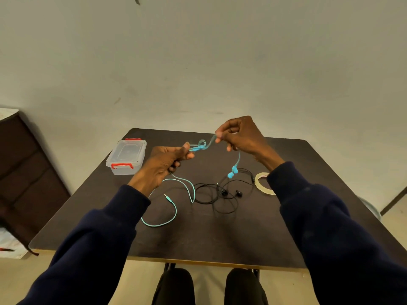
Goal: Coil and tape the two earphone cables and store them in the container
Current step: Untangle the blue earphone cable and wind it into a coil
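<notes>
A thin turquoise earphone cable [199, 147] is pinched between the left hand [164, 165] and right hand [239, 136]. A black earphone cable [217, 194] is left lying on the dark table [220, 238].

Turquoise earphone cable [234, 169]: partly looped, raised, plug end trailing on the table [220, 238]. Black earphone cable [224, 192]: loose tangle. Tape roll [258, 183]: flat, just beside it. Container [126, 156]: clear, red latches, lid closed.

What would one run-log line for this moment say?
step: coiling blue earphones | left hand: pinches them | right hand: pinches them | black earphones: loose on table | tape: on table | container: lid on
</notes>
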Tool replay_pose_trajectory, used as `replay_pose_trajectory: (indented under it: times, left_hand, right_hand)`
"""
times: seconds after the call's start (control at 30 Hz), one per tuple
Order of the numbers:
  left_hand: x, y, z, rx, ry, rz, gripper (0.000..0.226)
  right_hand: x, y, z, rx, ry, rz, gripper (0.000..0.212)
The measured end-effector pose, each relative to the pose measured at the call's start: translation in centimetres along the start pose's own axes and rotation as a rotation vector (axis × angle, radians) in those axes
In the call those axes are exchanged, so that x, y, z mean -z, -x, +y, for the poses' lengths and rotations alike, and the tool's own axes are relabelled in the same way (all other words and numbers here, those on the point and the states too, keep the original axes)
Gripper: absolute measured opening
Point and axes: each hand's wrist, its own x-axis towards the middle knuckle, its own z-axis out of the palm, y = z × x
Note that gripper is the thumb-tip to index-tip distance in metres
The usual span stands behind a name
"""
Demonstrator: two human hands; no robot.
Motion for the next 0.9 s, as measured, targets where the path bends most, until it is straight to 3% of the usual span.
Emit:
replay_pose_trajectory:
  times: [0.2,0.37,0.63,0.73,0.8,0.9]
  left_hand:
    - [-0.5,0.4,-0.8,0.084,-0.165,-0.079,0.047]
    - [-1.1,0.4,-1.2,0.094,-0.205,-0.107,0.047]
    - [-3.0,0.5,-1.8,0.105,-0.279,-0.139,0.037]
    - [-3.8,0.7,-2.0,0.088,-0.273,-0.154,0.037]
    - [-4.2,0.6,-1.8,0.075,-0.257,-0.143,0.038]
    - [-4.9,0.4,-1.7,0.055,-0.213,-0.104,0.038]
  right_hand:
    - [1.3,1.0,1.6,-0.343,0.291,-0.346,0.010]
    - [2.2,1.8,2.8,-0.407,0.429,-0.348,0.009]
    - [2.0,2.6,4.7,-0.499,0.331,-0.353,0.011]
    - [1.6,2.9,5.1,-0.404,0.465,-0.384,0.019]
    - [1.4,3.0,4.7,-0.263,0.518,-0.379,0.039]
    - [1.0,3.4,3.9,-0.193,0.275,-0.447,0.066]
